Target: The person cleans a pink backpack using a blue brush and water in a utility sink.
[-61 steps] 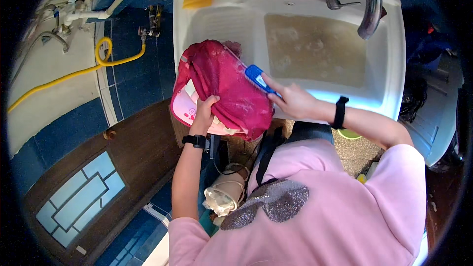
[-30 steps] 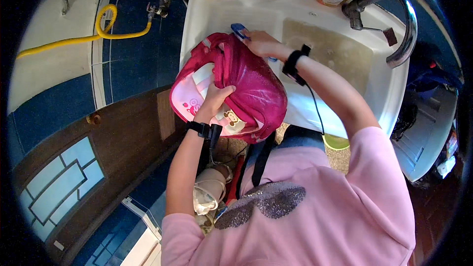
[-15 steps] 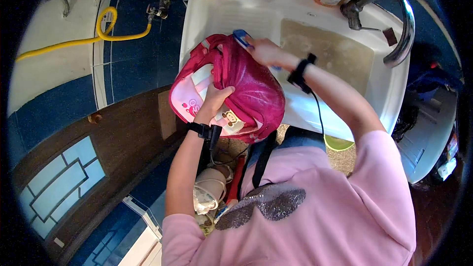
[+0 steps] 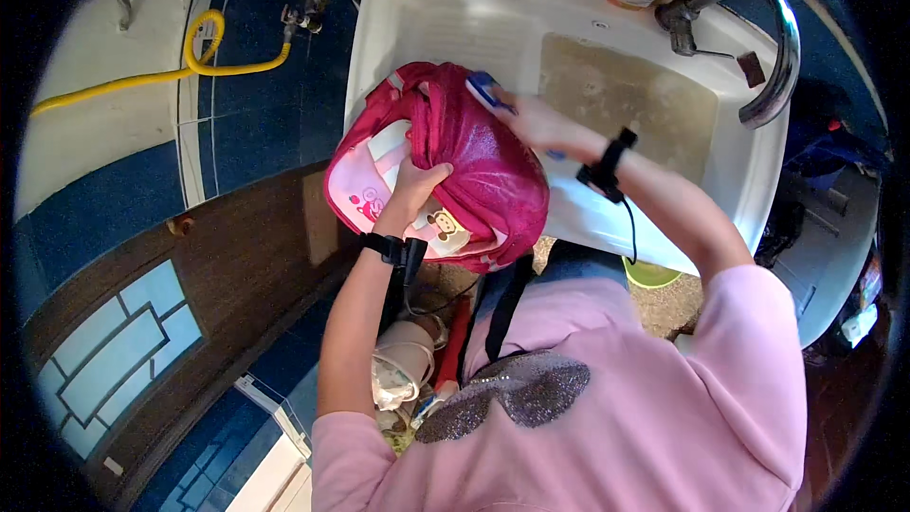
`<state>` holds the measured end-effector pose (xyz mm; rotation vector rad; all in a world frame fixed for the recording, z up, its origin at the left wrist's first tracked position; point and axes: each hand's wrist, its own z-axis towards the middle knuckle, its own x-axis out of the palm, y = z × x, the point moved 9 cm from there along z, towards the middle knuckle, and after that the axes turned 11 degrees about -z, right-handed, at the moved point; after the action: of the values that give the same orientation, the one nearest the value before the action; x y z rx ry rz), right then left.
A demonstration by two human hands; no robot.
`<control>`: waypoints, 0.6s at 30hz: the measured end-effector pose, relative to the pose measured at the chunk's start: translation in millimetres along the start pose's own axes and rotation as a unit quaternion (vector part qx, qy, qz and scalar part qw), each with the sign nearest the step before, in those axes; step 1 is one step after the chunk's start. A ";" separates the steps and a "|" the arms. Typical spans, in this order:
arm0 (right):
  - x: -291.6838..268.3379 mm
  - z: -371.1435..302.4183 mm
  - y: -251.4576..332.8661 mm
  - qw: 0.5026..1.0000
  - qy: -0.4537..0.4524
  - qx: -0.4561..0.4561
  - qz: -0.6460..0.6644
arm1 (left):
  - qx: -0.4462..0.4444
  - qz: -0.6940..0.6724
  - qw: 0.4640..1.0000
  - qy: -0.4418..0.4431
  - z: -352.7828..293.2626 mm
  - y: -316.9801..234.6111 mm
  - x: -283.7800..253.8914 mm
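Magenta bag point(image 4: 483, 171) — pink lettering point(image 4: 372, 197) | left hand point(image 4: 415, 188) — gripping bag | right hand point(image 4: 538, 125) — holding blue brush point(image 4: 482, 88)

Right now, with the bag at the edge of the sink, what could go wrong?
The pink bag hangs partly past the near edge of the sink, so it might slide if the left grip loosens. The blue brush could slip from the right grip. The hanging black cord might snag.

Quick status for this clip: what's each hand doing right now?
Left hand: closed, gripping the magenta bag.
Right hand: closed, holding the blue brush; slightly blurred.
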<state>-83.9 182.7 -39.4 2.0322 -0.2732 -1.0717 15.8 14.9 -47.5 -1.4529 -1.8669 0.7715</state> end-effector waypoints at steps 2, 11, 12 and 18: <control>-2.4 40.9 -9.9 0.998 -0.053 -0.039 -0.018 | 0.008 0.029 1.000 0.005 8.6 -0.5 7.0; -9.4 -28.6 -10.9 0.988 0.117 0.056 0.080 | -0.001 -0.033 0.999 -0.020 -5.3 4.5 -9.8; -20.4 -37.7 -46.7 0.989 0.081 0.080 0.093 | 0.002 -0.031 0.999 -0.011 -2.6 1.0 -0.1; -53.5 -74.5 -242.6 0.980 -0.100 0.159 0.066 | -0.032 0.068 0.996 -0.053 -5.5 -14.9 21.4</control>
<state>-100.2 410.1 -163.2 2.1472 -0.7129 -1.2115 7.3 32.9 -29.8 -1.6209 -1.9023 0.8758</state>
